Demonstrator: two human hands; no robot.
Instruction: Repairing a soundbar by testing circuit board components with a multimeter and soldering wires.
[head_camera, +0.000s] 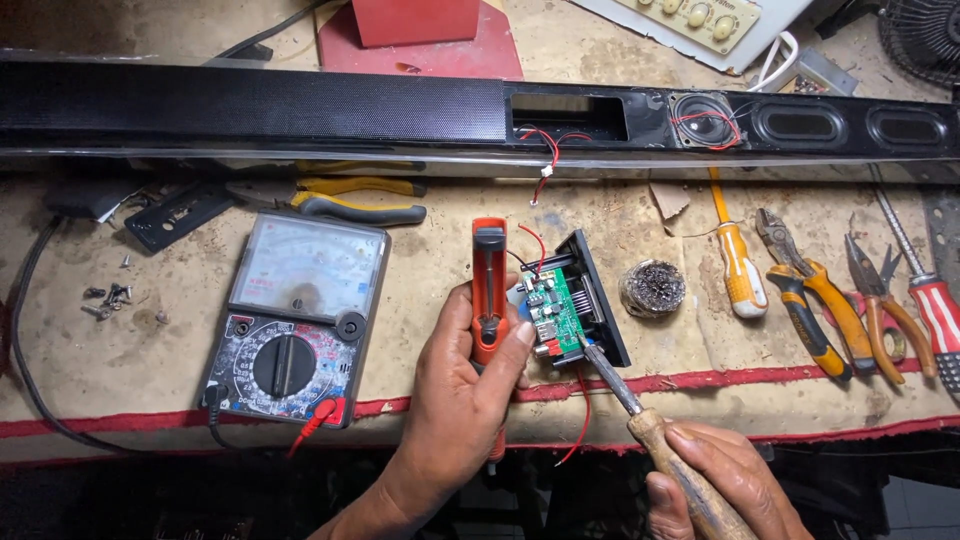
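My left hand grips an orange solder sucker, held upright just left of a small green circuit board. The board sits in a black plastic panel with red wires trailing from it. My right hand holds a soldering iron by its wooden handle. The iron's metal tip touches the board's lower edge.
A long black soundbar with an open slot and a bare speaker lies across the back. An analog multimeter sits at left, near loose screws. A solder tin, a yellow screwdriver, pliers and cutters lie at right.
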